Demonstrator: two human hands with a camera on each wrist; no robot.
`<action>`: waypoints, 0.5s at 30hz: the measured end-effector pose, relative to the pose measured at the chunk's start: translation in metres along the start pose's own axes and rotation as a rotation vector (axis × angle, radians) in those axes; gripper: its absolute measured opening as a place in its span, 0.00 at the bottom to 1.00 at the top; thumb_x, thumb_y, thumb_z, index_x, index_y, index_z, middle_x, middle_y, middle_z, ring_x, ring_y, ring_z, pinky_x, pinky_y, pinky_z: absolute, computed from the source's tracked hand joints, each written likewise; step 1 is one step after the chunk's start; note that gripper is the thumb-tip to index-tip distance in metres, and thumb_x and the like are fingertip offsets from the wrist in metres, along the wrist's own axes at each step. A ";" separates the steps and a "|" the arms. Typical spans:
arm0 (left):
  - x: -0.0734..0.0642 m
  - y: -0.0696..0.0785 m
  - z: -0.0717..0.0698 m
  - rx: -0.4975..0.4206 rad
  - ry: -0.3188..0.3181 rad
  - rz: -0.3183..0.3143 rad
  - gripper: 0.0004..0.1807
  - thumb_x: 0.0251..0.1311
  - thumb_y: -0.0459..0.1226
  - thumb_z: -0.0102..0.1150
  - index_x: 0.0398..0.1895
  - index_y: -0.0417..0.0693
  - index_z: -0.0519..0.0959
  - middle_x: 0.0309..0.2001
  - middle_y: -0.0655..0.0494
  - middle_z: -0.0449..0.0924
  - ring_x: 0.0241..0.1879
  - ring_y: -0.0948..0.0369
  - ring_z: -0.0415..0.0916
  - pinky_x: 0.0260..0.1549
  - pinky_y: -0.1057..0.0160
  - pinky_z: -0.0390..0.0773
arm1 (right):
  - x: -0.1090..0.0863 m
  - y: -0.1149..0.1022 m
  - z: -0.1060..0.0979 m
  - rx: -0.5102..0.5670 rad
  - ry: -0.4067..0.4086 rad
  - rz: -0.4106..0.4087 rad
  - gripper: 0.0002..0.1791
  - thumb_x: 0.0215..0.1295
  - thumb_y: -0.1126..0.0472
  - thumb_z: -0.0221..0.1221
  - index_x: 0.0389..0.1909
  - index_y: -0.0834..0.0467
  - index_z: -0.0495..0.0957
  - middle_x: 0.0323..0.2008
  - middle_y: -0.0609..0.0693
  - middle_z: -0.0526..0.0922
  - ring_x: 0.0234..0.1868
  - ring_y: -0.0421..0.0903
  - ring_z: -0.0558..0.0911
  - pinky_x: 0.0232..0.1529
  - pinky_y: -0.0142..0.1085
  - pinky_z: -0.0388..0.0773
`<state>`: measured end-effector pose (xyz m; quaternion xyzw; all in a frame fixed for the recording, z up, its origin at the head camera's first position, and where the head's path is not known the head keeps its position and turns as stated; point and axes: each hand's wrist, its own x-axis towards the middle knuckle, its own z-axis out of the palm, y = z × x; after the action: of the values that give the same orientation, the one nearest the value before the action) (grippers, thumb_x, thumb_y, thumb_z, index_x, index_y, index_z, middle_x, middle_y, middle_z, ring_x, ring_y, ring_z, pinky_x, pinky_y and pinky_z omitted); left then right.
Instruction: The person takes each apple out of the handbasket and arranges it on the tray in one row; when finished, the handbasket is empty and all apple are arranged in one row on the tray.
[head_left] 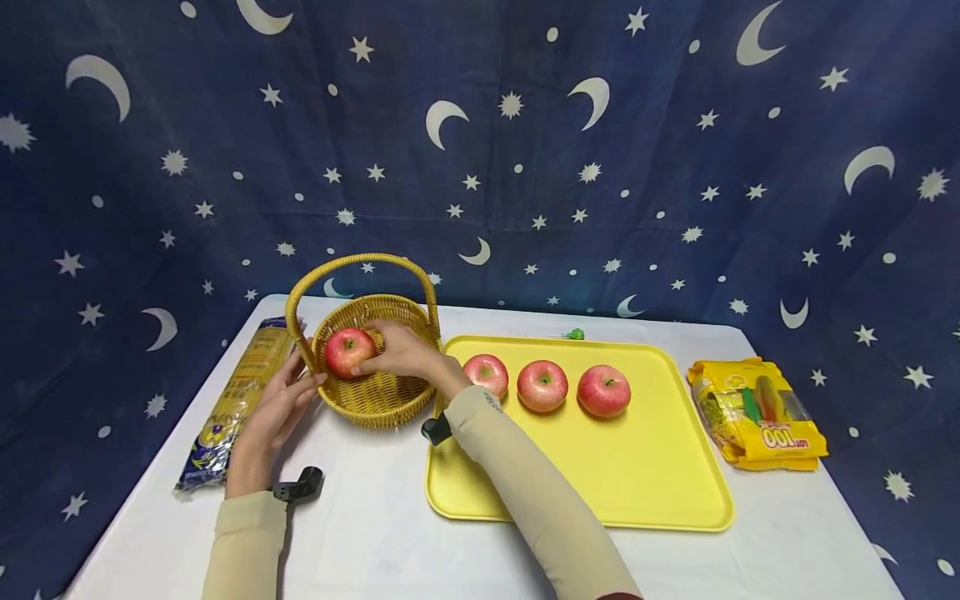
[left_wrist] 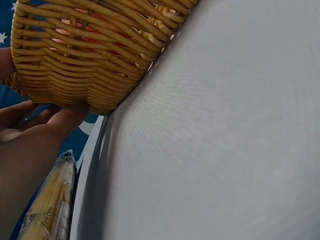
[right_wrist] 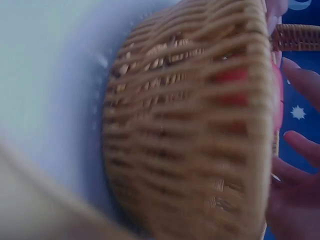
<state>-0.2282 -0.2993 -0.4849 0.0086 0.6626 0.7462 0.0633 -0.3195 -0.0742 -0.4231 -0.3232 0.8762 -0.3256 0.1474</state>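
A wicker basket with a tall arched handle stands on the table's left part. One red apple lies inside, toward the basket's left side. My right hand reaches over the rim, its spread fingers around the apple's right side; the right wrist view shows a gap between some fingertips and the fruit. At the basket's left rim, by the handle's foot, my left hand holds the basket. In the left wrist view its fingers lie against the outer weave, with the thumb higher up at the edge.
Right of the basket lies a yellow tray with three red apples in a row, my right forearm crossing it. A long pack of pasta lies at the left, a yellow packet at the right. Behind the tray is something small and green.
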 end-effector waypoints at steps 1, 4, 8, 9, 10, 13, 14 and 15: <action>0.000 0.000 0.000 -0.003 0.001 0.003 0.46 0.74 0.29 0.48 0.85 0.52 0.32 0.84 0.40 0.29 0.81 0.43 0.39 0.75 0.64 0.59 | 0.003 -0.002 0.002 0.004 -0.005 -0.002 0.46 0.60 0.48 0.73 0.75 0.59 0.65 0.71 0.56 0.73 0.72 0.50 0.71 0.73 0.36 0.67; 0.000 -0.001 0.001 0.006 -0.004 0.009 0.46 0.74 0.29 0.48 0.85 0.52 0.32 0.84 0.41 0.29 0.81 0.43 0.39 0.76 0.62 0.57 | 0.009 -0.004 0.009 0.023 -0.008 -0.004 0.48 0.58 0.50 0.74 0.75 0.60 0.64 0.68 0.56 0.76 0.68 0.49 0.74 0.70 0.33 0.70; 0.000 -0.003 0.002 0.015 -0.016 0.009 0.46 0.75 0.30 0.48 0.85 0.52 0.32 0.84 0.41 0.30 0.81 0.43 0.39 0.76 0.61 0.57 | 0.014 -0.005 0.018 0.041 -0.010 -0.007 0.50 0.55 0.54 0.77 0.76 0.60 0.62 0.64 0.54 0.78 0.62 0.46 0.77 0.64 0.32 0.74; 0.000 -0.003 0.002 0.011 -0.013 0.011 0.46 0.75 0.29 0.48 0.85 0.52 0.33 0.84 0.41 0.30 0.81 0.43 0.40 0.76 0.61 0.57 | 0.014 -0.006 0.020 0.046 -0.010 -0.009 0.51 0.55 0.54 0.77 0.76 0.60 0.61 0.62 0.54 0.78 0.60 0.46 0.78 0.63 0.32 0.75; 0.000 -0.003 0.002 0.006 -0.012 0.013 0.46 0.74 0.29 0.47 0.85 0.52 0.33 0.84 0.41 0.30 0.81 0.43 0.39 0.76 0.62 0.58 | 0.015 -0.006 0.022 0.050 -0.006 -0.011 0.51 0.54 0.54 0.77 0.75 0.60 0.61 0.61 0.53 0.79 0.59 0.46 0.78 0.61 0.31 0.75; 0.000 -0.002 0.000 0.003 -0.002 0.019 0.46 0.74 0.28 0.47 0.85 0.52 0.34 0.84 0.41 0.31 0.81 0.43 0.40 0.74 0.65 0.60 | 0.016 -0.011 0.026 0.033 -0.001 -0.013 0.49 0.54 0.54 0.78 0.72 0.59 0.63 0.58 0.53 0.80 0.55 0.45 0.79 0.58 0.31 0.77; 0.000 -0.002 0.000 0.002 0.000 0.020 0.46 0.73 0.28 0.47 0.85 0.52 0.34 0.84 0.40 0.31 0.81 0.43 0.40 0.73 0.66 0.61 | 0.016 -0.012 0.027 0.019 -0.003 -0.011 0.48 0.54 0.54 0.78 0.71 0.58 0.63 0.57 0.52 0.80 0.55 0.44 0.79 0.57 0.31 0.77; -0.001 -0.001 -0.001 0.002 0.001 0.019 0.46 0.73 0.28 0.47 0.85 0.52 0.34 0.84 0.41 0.31 0.81 0.43 0.40 0.73 0.67 0.62 | 0.016 -0.014 0.028 0.006 -0.009 -0.011 0.47 0.54 0.54 0.78 0.70 0.58 0.63 0.56 0.52 0.80 0.54 0.44 0.79 0.56 0.31 0.77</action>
<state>-0.2275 -0.3006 -0.4863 0.0146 0.6634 0.7460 0.0557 -0.3116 -0.1060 -0.4356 -0.3294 0.8727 -0.3274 0.1506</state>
